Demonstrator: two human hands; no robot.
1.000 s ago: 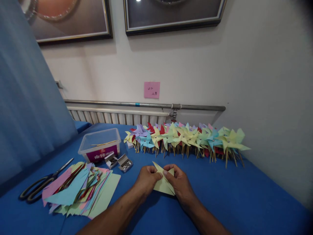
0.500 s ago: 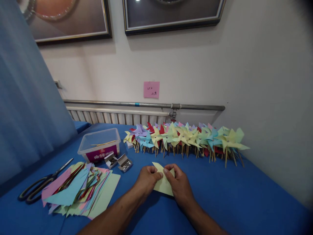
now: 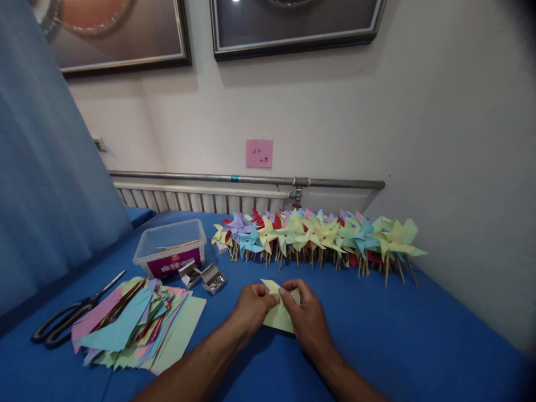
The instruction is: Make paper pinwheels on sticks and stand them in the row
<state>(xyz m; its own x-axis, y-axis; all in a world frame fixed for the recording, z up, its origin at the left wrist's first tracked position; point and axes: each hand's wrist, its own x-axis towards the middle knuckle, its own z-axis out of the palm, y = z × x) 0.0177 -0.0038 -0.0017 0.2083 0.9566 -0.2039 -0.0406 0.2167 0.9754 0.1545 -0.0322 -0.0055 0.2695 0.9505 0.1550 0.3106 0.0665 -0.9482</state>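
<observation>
A pale yellow cut paper square (image 3: 280, 318) lies on the blue table (image 3: 419, 340), pinched between both hands. My left hand (image 3: 250, 309) grips its left side with fingers curled. My right hand (image 3: 307, 315) covers its right side, thumb and fingertips pressing the flaps toward the middle. One pointed corner sticks up behind the fingers.
A long row of finished paper pinwheels (image 3: 318, 237) on sticks lies along the wall. At the left are a stack of coloured cut papers (image 3: 138, 324), black scissors (image 3: 69, 315), a clear plastic box (image 3: 171, 245) and two small open pin boxes (image 3: 204, 276).
The raised paper corners have been folded lower and inward. My right hand has shifted slightly left over the paper; my left hand has stayed where it was.
</observation>
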